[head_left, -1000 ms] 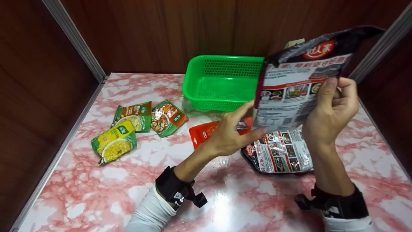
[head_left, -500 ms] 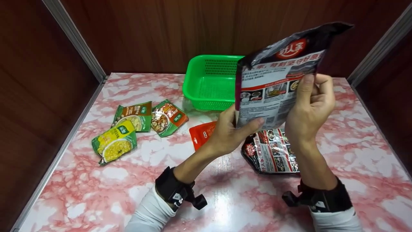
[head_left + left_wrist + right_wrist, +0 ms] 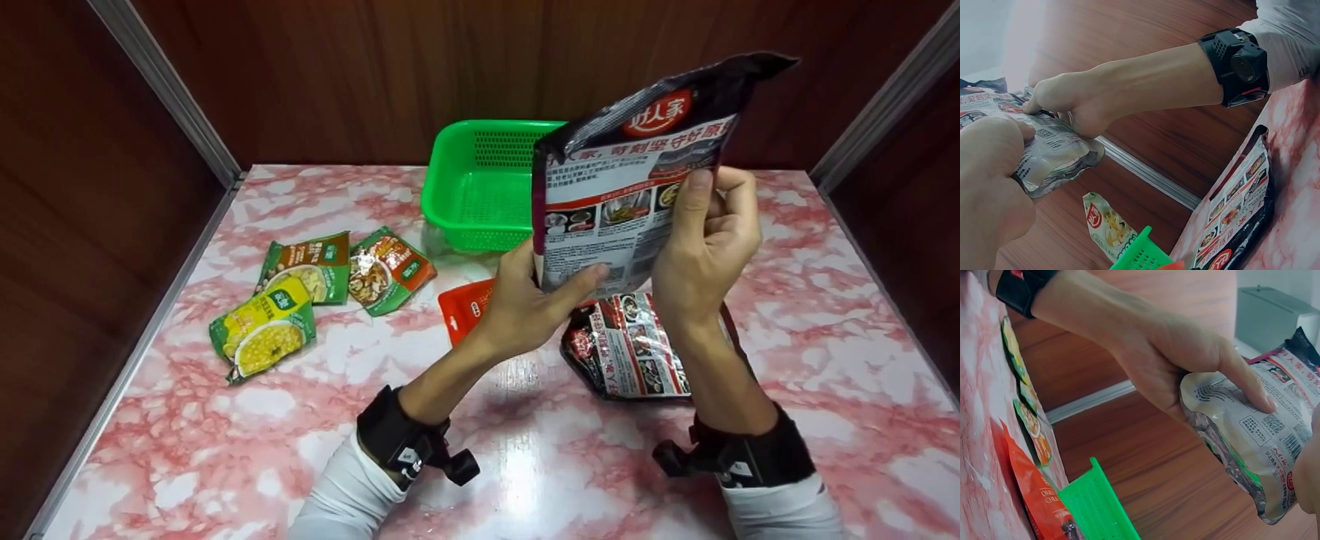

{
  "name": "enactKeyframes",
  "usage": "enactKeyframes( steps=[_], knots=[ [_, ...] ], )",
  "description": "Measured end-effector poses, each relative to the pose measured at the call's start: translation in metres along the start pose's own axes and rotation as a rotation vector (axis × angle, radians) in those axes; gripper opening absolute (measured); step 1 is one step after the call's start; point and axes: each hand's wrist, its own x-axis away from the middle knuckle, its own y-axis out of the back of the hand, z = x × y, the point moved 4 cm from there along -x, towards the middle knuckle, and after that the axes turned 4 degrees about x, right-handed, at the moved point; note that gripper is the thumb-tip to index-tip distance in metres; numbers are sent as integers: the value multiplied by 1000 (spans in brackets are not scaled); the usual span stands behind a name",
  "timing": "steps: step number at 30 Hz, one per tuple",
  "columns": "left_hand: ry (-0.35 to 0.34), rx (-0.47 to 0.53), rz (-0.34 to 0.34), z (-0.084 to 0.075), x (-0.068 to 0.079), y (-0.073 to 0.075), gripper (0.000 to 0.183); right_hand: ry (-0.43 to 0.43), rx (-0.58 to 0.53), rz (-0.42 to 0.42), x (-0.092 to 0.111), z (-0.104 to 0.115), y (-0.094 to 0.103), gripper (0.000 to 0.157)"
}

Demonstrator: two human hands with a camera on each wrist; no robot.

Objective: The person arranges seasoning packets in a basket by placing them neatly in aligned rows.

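Over the last second the dark-topped bag has shifted left; held up before the green basket's right part, it hides more of it, its print seemingly better placed for reading. The left hand pinches the bag's lower left edge, the right hand its right edge, fingers curled. Around that one basket: three small packets to its near left, one red pouch and one black-edged bag in front, one pale packet, whether inside or behind hard to tell.
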Motion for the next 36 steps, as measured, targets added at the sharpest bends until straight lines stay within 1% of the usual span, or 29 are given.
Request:
enactKeyframes(
  steps=[3, 8, 14, 16, 18, 20, 22, 25, 27, 32, 34, 36],
  knots=[
    [-9, 1, 4, 0, -1, 2, 49, 1, -1, 12, -1, 0, -1, 19],
    [13, 7, 1, 1, -1, 5, 48, -8, 1, 43, -1, -3, -1, 17],
    [3, -18, -25, 2, -2, 8, 49, -56, -6, 79, -3, -7, 0, 12],
    [-5, -36, -36, 2, -3, 9, 50, -77, -26, 105, -3, -7, -1, 18],
    [-7, -58, -55, 2, -3, 10, 50, -96, -45, 134, -2, -7, -2, 31],
    [-11, -82, -85, 3, -3, 12, 49, -112, -40, 162, -1, -5, -4, 44],
    [-28, -116, -121, 2, -3, 14, 47, -117, -19, 184, 0, -3, -4, 53],
    [-77, -193, -182, 0, -3, 18, 46, -112, 15, 219, 4, 1, -5, 58],
    [-120, -262, -224, -2, -4, 21, 43, -102, 35, 258, 7, 6, -7, 58],
    [-243, -426, -317, -6, -4, 26, 37, -75, 44, 372, 19, 20, -14, 59],
    [-303, -495, -334, -7, -5, 27, 36, -59, 22, 415, 23, 24, -16, 63],
    [-368, -565, -333, -8, -5, 28, 34, -32, 24, 456, 27, 28, -16, 67]
  ],
)
